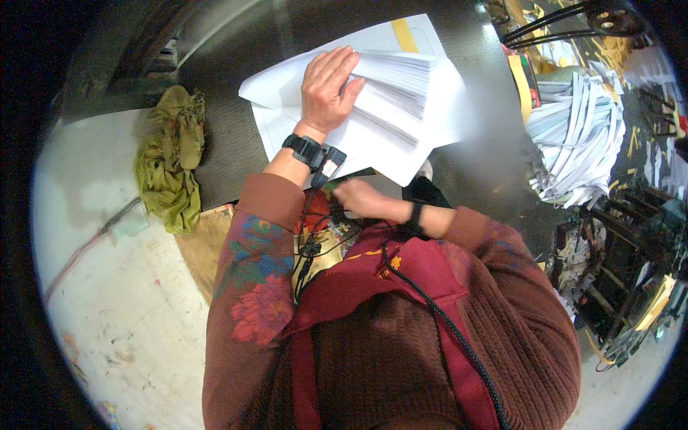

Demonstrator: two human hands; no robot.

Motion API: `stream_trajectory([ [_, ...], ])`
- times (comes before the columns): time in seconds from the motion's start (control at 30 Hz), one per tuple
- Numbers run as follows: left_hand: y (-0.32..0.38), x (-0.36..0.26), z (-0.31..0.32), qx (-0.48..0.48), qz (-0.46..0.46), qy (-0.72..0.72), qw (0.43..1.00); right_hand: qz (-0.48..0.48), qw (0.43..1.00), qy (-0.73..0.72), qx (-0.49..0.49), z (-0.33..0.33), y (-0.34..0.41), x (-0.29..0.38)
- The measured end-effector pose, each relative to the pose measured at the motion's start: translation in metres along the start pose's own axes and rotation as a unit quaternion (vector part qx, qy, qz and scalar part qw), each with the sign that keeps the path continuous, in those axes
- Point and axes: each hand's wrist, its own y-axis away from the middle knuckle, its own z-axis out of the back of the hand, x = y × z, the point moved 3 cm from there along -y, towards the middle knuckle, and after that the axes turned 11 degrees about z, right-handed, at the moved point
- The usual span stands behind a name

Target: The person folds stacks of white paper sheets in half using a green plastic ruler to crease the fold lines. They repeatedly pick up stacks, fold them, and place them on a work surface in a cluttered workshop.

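Note:
My left hand [329, 86] rests palm down on a stack of white paper sheets [395, 99], its fingers lying together and the thumb a little apart. The stack's right-hand edges are fanned in layers. Beneath it, larger white sheets [398, 161] spread at angles, and a yellow strip [404, 35] crosses the far one. My right hand [365, 199] is blurred and curled, low at the near edge of the dark worktable [226, 156], below the papers. Whether it holds anything cannot be made out.
An olive-green cloth and worn gloves [174, 156] lie at the table's left edge. On the right is a big bundle of white paper strips [578, 134], with a black-belted pulley [607, 24] beyond. A wooden board [207, 252] and dangling black cables [309, 250] are close to my body.

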Motion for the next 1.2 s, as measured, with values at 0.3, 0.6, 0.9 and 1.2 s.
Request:
stream_trajectory([
  [0.3, -0.002, -0.001, -0.002, 0.005, 0.000, -0.021, 1.000, 0.072, 0.971, 0.038, 0.224, 0.044, 0.051, 0.047],
  [0.6, -0.003, -0.001, -0.001, 0.015, 0.006, -0.037, 0.999, 0.099, 0.970, 0.126, -0.186, 0.271, 0.108, 0.092],
  [0.9, -0.003, -0.005, 0.004, 0.008, 0.005, -0.023, 1.000, 0.189, 0.942, 0.277, -0.023, 0.295, 0.156, 0.013],
  [1.2, 0.001, -0.001, 0.002, -0.007, -0.012, 0.012, 1.000, 0.132, 0.973, 0.022, -0.186, 0.111, 0.077, 0.013],
])
